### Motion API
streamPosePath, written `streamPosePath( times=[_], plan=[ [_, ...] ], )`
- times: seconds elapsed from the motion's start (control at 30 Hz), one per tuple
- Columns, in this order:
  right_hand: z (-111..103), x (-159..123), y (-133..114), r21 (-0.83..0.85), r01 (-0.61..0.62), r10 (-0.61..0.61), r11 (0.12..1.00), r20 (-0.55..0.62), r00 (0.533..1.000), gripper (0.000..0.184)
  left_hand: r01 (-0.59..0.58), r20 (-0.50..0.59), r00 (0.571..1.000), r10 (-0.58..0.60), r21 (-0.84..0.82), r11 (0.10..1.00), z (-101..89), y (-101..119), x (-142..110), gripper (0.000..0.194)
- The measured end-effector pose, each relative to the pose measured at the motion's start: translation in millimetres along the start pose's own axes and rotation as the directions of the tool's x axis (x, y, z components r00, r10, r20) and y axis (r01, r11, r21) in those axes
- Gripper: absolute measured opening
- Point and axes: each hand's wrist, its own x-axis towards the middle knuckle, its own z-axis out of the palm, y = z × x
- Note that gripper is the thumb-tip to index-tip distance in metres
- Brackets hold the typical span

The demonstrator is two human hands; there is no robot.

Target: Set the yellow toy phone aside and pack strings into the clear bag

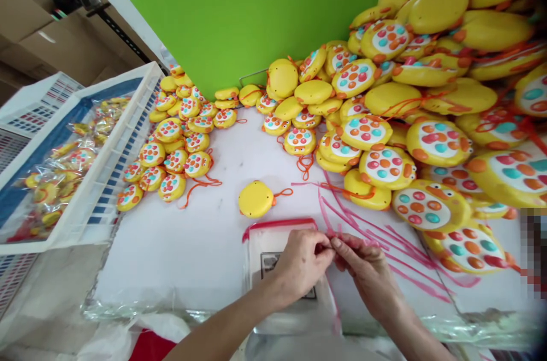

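Observation:
My left hand (301, 263) and my right hand (363, 267) meet at the near edge of the white table (171, 247), fingertips pinched together on a thin pink strip (331, 238) at the top right corner of a clear plastic bag with a red top edge (277, 223). The bag lies flat under my left hand. A single yellow round toy (255, 199) with an orange cord lies back side up just beyond the bag. More pink strips (384, 247) are spread on the table to the right.
A large heap of yellow toys with coloured buttons (427, 99) fills the right and back. A smaller group of toys (175, 150) lies at the left. A white crate (77, 161) at the far left holds bagged toys. A green wall stands behind.

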Motion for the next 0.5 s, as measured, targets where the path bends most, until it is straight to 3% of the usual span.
streamPosePath(
  times=[0.17,0.3,0.5],
  plan=[
    [-9,-5,-4,0.009,-0.063,0.063,0.998,-0.031,0.998,0.023,0.135,0.013,0.991,-0.137,-0.279,0.951,-13.6,-8,1,0.011],
    [-9,-11,-6,-0.010,-0.122,0.122,0.993,0.025,0.992,0.025,0.175,-0.005,0.980,-0.199,-0.458,0.872,-21.6,-13,4,0.010],
    [-1,-16,-7,-0.139,-0.073,0.102,0.988,0.209,0.973,0.031,0.083,-0.090,0.988,-0.130,-0.402,0.912,-19.5,-13,8,0.006]
  ],
)
